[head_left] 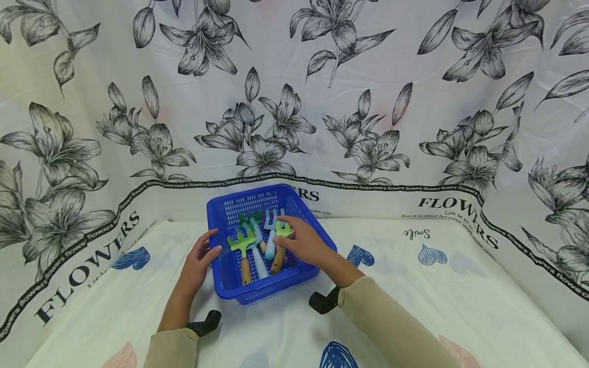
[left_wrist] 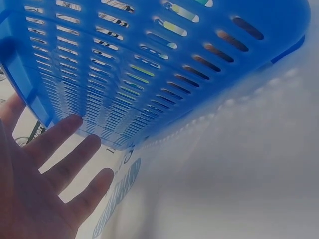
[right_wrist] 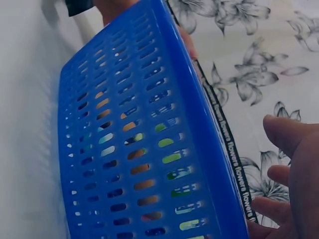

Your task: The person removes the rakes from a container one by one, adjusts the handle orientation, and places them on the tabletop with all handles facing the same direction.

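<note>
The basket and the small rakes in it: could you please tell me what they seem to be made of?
Basket: looks like moulded blue plastic, smooth and slightly glossy, with rows of slots in its walls. Rakes: heads in flat green and blue colours, probably painted metal or plastic, hard to tell; handles look like pale bare wood, one handle white.

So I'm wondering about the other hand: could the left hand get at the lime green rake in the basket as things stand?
Probably yes. The left hand rests open against the blue basket outside wall; the lime green rake lies just inside that wall, uncovered, and the right hand sits over the tools farther right.
</note>
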Tool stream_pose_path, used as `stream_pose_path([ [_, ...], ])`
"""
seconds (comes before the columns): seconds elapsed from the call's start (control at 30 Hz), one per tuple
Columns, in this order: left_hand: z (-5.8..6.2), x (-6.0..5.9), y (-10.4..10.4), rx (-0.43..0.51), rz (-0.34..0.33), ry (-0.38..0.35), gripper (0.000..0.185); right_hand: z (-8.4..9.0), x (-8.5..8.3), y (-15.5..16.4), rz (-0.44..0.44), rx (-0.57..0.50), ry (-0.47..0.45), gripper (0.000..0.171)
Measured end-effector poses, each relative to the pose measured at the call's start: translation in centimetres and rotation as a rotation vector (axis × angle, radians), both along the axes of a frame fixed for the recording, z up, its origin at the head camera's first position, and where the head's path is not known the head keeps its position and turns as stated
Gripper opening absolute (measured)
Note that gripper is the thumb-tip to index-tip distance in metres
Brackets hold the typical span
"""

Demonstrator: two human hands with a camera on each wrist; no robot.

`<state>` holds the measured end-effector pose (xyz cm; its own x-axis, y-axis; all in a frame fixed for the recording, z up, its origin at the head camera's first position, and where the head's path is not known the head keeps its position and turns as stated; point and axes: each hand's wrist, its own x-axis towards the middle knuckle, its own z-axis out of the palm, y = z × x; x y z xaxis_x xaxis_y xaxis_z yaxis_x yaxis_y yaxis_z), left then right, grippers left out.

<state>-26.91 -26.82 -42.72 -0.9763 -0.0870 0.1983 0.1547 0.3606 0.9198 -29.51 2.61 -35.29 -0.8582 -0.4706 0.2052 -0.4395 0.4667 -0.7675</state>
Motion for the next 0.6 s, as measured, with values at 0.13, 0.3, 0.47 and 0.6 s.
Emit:
stream_pose_path([
  [0.13, 0.0, 0.0, 0.1, 0.008, -0.002, 0.005, 0.066, -0.2, -0.6, -0.4, 0.009, 0.033, -0.023, 0.059],
  [0.3, 0.0, 0.1, 0.2, 0.010, 0.004, 0.000, 0.064, -0.2, -1.1, -0.6, 0.050, 0.111, -0.037, 0.057],
  [0.47, -0.2, -0.2, -0.1, 0.018, -0.002, -0.002, 0.065, -0.4, -1.4, -0.8, 0.105, 0.191, -0.072, 0.058],
  [0.6, -0.3, -0.2, -0.1, 0.028, -0.007, 0.005, 0.065, -0.6, -1.6, -0.9, 0.114, 0.215, -0.103, 0.058],
])
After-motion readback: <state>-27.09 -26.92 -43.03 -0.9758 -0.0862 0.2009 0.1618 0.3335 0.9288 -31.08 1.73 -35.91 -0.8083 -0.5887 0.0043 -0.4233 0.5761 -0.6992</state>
